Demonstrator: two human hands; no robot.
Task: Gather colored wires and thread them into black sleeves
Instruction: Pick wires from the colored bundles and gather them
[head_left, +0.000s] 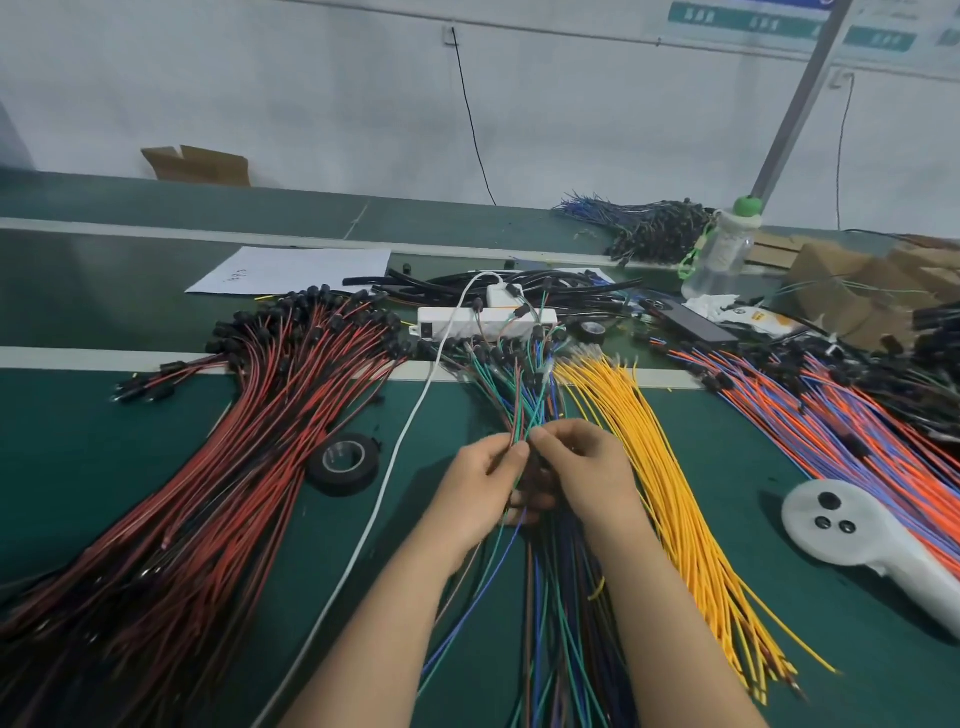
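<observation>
Hands meet at the centre of the view over a green worktop (78, 467), where wire bundles are fanned out by colour, probably so that each colour can be picked without searching. The largest fan, red-and-black wires (234, 467) with black end caps, fills 9 o'clock. An orange-and-purple bundle (857, 441) lies at 3 o'clock. Between it and the hands, yellow wires (660, 467) run from 1 to 5 o'clock. A mixed bundle (550, 597) of green, blue and brown wires runs under the hands from 12 to 6 o'clock. The black sleeves (519, 283) are heaped at 12 o'clock, behind a white power strip (467, 319) and well apart from the hands. A tape roll (344, 462) sits at 9 o'clock, near the left wrist.

The left hand (485, 483) has its fingers curled and pinches the picked wires (522, 415), a few green, brown and blue strands lifted from the mixed bundle, likely to even them up for one sleeve. Just beside it, the right hand (582, 467) pinches the same strands between thumb and forefinger. Something dark shows beneath the fingers, but I cannot tell whether it is a sleeve.
</observation>
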